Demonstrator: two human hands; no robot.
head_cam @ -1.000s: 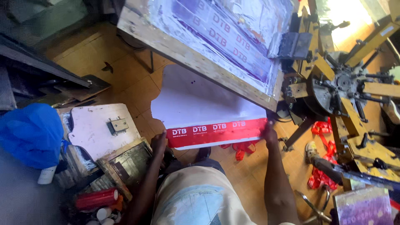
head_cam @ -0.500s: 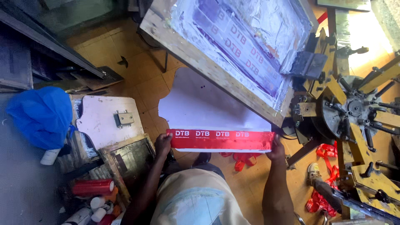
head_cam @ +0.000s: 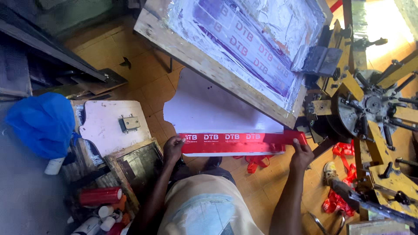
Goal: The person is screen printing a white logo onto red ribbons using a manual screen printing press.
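Stretching a red printed ribbon (head_cam: 237, 141) flat along the near edge of a white printing board (head_cam: 213, 111), left hand (head_cam: 173, 149) at one end, right hand (head_cam: 301, 154) at the other. Left fingers (head_cam: 179, 140) closed on the ribbon's left end, thumb on top, pinching it against the board's corner. Right fingers (head_cam: 299, 141) closed likewise on the right end, which reaches just past the board's edge. Ribbon taut and level between both hands, white lettering facing up, lying on the board rather than lifted off it.

Above the board, tilted up and away, a wooden-framed printing screen (head_cam: 244, 48) with purple-stained mesh, hinged to a yellow metal carousel press (head_cam: 374, 113) at the right. Beneath the ribbon, on the tiled floor (head_cam: 143, 74), a loose heap of more red ribbons (head_cam: 257, 162), and another heap (head_cam: 342, 187) farther right, near the press. To the left, well apart from the hands, a second white board (head_cam: 104, 126) with a small metal hinge on it, a blue plastic bag (head_cam: 41, 124) beside that, and a red can (head_cam: 100, 196) lying among pale bottles at the lower left.
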